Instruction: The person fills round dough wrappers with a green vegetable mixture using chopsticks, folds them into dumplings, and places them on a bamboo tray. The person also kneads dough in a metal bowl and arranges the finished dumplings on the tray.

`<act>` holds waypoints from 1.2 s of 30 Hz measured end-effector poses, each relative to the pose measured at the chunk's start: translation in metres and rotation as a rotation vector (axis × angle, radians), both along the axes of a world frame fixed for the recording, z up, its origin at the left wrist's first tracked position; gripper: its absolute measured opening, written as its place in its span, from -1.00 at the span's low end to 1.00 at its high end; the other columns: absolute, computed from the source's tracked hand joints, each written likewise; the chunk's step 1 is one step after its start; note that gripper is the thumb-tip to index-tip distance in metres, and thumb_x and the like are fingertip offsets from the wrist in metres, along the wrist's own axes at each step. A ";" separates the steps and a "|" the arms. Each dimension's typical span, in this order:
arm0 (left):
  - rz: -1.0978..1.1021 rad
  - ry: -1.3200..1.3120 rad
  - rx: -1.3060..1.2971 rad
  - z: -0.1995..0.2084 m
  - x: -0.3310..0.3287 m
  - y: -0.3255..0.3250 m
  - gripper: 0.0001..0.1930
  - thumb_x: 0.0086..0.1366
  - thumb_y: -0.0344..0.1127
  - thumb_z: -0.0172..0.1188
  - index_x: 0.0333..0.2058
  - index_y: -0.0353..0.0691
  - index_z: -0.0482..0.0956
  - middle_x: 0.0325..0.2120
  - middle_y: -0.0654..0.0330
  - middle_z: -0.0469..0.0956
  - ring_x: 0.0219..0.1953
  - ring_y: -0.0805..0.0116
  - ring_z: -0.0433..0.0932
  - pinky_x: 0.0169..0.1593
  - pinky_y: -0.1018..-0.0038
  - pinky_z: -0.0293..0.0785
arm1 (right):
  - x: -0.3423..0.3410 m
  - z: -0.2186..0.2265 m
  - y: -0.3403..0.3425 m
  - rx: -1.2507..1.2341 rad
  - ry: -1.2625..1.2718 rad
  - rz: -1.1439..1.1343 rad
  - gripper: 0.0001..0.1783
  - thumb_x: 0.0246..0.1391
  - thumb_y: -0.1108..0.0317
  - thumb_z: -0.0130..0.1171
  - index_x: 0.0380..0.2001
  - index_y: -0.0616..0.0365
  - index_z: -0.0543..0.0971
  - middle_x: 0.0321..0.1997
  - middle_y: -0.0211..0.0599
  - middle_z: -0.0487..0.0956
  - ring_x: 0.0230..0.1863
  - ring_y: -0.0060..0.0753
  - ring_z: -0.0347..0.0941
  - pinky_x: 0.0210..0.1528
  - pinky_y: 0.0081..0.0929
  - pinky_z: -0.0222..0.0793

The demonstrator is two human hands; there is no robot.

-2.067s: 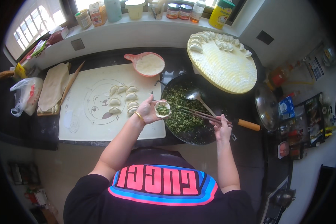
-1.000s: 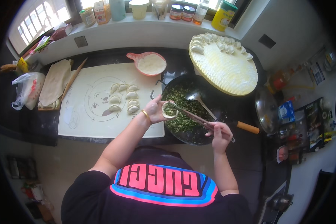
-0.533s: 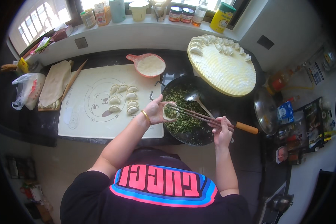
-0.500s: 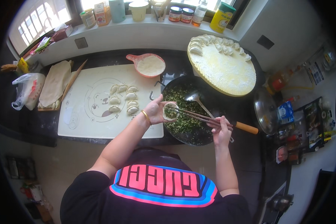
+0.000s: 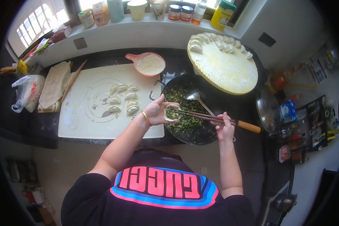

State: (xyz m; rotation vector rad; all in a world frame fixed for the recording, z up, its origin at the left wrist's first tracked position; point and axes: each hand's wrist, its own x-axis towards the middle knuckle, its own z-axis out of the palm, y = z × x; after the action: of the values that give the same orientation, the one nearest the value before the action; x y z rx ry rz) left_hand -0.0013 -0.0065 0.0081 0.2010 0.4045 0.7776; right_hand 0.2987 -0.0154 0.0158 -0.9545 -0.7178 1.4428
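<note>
My left hand (image 5: 157,112), with a gold bangle at the wrist, cradles a round dumpling wrapper (image 5: 172,118) on its fingers. Green chopped filling lies in the wrapper. In my right hand (image 5: 224,128) is a pair of brown chopsticks (image 5: 203,115), their tips at the filling. Below both hands sits a dark wok (image 5: 199,141) with green filling (image 5: 188,122) in it. A metal spoon (image 5: 194,96) rests in the wok, bowl up, its handle running toward my right hand. Several folded dumplings (image 5: 132,103) lie on the pale mat (image 5: 73,124) to the left.
A pink scoop of flour (image 5: 150,64) stands at the mat's far edge. Behind the wok, a round yellow tray (image 5: 229,73) carries several dumplings along its far rim. A wok handle (image 5: 248,126) juts out rightward. At the far left are a dough sheet (image 5: 54,86) and a plastic bag (image 5: 28,90).
The chopstick tips stay at the wrapper, and my right hand has shifted slightly up. The wrapper is a little more cupped in my left hand. The view has moved slightly.
</note>
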 end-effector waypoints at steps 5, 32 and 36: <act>-0.030 -0.043 0.008 0.001 0.001 -0.001 -0.30 0.27 0.20 -0.42 0.02 -0.38 0.26 -0.08 0.02 0.36 0.01 0.16 0.32 0.09 -0.04 0.18 | 0.008 -0.002 0.006 -0.059 0.030 0.077 -0.71 0.10 0.17 0.03 -0.51 0.17 0.49 -0.53 -0.18 0.56 -0.58 -0.31 0.53 -0.75 -0.77 0.17; 0.003 0.071 -0.060 -0.013 -0.003 0.002 -0.26 0.30 0.16 -0.48 -0.05 -0.53 0.31 0.02 -0.11 0.28 0.08 -0.09 0.23 0.15 0.07 0.16 | -0.006 0.032 0.005 0.210 -0.146 0.114 -0.71 0.11 0.23 0.03 -0.47 0.28 0.51 -0.57 -0.12 0.54 -0.58 -0.29 0.54 -0.77 -0.72 0.29; -0.030 0.001 -0.060 -0.012 -0.005 0.005 -0.26 0.30 0.17 -0.48 -0.05 -0.52 0.32 0.00 -0.11 0.30 0.08 -0.08 0.24 0.16 0.10 0.15 | -0.006 0.026 0.016 0.093 -0.107 0.147 -0.72 0.11 0.21 0.02 -0.49 0.23 0.50 -0.55 -0.11 0.55 -0.59 -0.30 0.53 -0.77 -0.73 0.24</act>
State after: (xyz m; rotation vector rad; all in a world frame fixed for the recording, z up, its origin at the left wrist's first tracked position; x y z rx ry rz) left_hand -0.0060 -0.0011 -0.0041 0.1515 0.4239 0.7347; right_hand 0.2930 0.0005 0.0422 -0.9277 -0.9422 1.4806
